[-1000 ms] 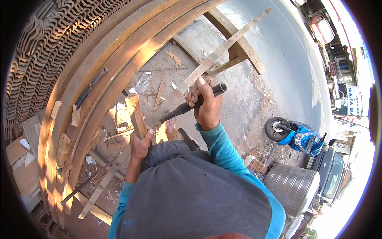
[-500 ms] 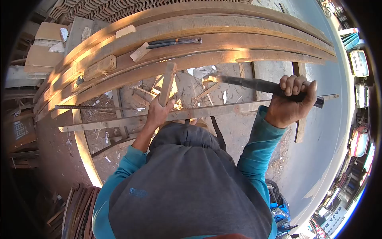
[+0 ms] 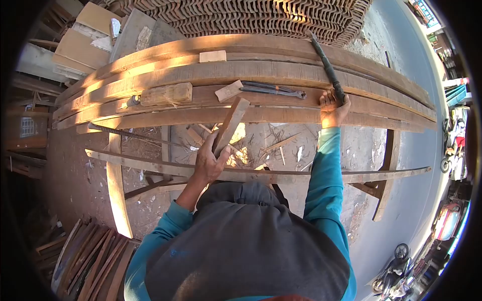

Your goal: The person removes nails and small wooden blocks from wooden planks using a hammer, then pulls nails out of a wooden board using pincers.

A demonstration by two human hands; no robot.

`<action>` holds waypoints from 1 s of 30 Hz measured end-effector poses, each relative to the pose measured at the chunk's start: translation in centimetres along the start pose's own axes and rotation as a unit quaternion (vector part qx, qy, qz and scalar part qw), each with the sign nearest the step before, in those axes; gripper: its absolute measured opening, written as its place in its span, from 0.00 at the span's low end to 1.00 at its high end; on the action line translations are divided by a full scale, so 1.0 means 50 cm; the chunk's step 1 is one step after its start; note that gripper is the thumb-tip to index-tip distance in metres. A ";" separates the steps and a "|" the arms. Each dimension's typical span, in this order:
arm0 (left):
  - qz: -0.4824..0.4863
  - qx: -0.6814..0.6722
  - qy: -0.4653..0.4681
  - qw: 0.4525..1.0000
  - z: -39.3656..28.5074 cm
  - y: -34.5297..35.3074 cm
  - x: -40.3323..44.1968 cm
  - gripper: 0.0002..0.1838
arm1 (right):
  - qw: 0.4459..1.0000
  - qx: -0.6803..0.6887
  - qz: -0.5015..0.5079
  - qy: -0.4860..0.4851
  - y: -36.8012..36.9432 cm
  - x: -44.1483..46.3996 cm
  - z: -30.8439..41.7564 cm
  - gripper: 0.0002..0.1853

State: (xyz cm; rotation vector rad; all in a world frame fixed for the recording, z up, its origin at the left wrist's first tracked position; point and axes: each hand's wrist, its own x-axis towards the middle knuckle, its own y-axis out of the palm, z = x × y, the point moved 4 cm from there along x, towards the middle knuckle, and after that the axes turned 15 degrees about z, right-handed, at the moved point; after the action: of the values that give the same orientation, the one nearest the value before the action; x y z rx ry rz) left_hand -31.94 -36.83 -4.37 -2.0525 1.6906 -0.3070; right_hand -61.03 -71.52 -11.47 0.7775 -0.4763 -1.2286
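Note:
My left hand is closed round a short wooden block, which stands tilted over the gap in front of the beams. My right hand grips a long dark-handled tool near its lower end; the tool points up and away across the beams, and its head is too narrow in view to name. Pincers with dark handles lie on a beam between the two hands, touching or close to a small wood offcut. A chunky wood piece with a dark end rests further left.
Several long wooden beams span the front. A thin wooden strip crosses close to my body. A ribbed metal bar lies left. Wood scraps litter the ground. Stacked roof tiles stand behind; a road with vehicles runs right.
My right hand has moved forward over the beams, and its tool has swung from pointing left to pointing away. My left hand still holds the block. The whole view has shifted, showing more tiles.

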 end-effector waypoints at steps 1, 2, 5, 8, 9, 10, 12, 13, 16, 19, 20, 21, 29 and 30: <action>0.000 0.001 0.009 1.000 -0.004 -0.016 0.020 0.32 | 1.000 0.005 -0.011 -0.003 0.008 -0.003 -0.002 0.27; -0.025 0.026 0.016 0.999 -0.028 -0.041 0.043 0.32 | 1.000 0.009 -0.022 -0.008 0.017 -0.009 0.000 0.27; -0.050 0.037 0.044 0.997 -0.067 -0.088 0.138 0.31 | 0.999 -0.009 -0.034 -0.041 0.014 -0.015 -0.007 0.28; -0.102 0.115 0.108 0.982 -0.106 -0.118 0.266 0.32 | 0.989 -0.010 -0.044 -0.139 0.024 -0.019 -0.012 0.24; -0.109 0.112 0.135 0.979 -0.110 -0.122 0.311 0.32 | 0.982 -0.008 -0.081 -0.170 0.027 -0.032 -0.010 0.24; -0.118 0.165 0.147 0.968 -0.111 -0.123 0.352 0.32 | 0.982 0.014 -0.065 -0.177 0.008 -0.040 -0.010 0.23; -0.100 0.256 0.099 0.956 -0.089 -0.113 0.424 0.33 | 0.984 0.031 -0.052 -0.169 -0.013 -0.072 -0.018 0.23; -0.105 0.256 0.109 0.955 -0.073 -0.107 0.453 0.33 | 0.985 0.026 -0.055 -0.159 -0.008 -0.090 -0.016 0.23; -0.110 0.307 0.097 0.940 -0.018 -0.084 0.498 0.34 | 0.996 -0.025 -0.057 -0.071 0.000 -0.120 -0.016 0.24; -0.108 0.299 0.094 0.943 -0.009 -0.081 0.498 0.35 | 0.996 -0.031 -0.068 -0.055 0.009 -0.123 -0.011 0.27; -0.121 0.298 0.111 0.940 -0.020 -0.080 0.518 0.35 | 0.995 -0.037 -0.075 -0.058 0.011 -0.116 -0.013 0.29; -0.118 0.307 0.096 0.940 -0.017 -0.077 0.514 0.35 | 0.995 -0.033 -0.072 -0.065 0.020 -0.100 -0.009 0.29; -0.084 0.385 0.091 0.914 0.002 -0.069 0.507 0.35 | 0.823 -0.565 0.041 -0.039 0.269 -0.169 -0.144 0.21; -0.086 0.388 0.095 0.913 -0.003 -0.066 0.505 0.36 | 0.782 -0.619 0.062 -0.051 0.290 -0.175 -0.179 0.24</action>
State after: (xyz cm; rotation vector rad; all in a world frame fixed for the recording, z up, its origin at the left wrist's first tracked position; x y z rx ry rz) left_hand -23.63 -60.84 -5.61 -1.5800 1.1845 -1.0737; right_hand -47.82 -58.83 -5.81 -0.4561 0.2497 -1.1598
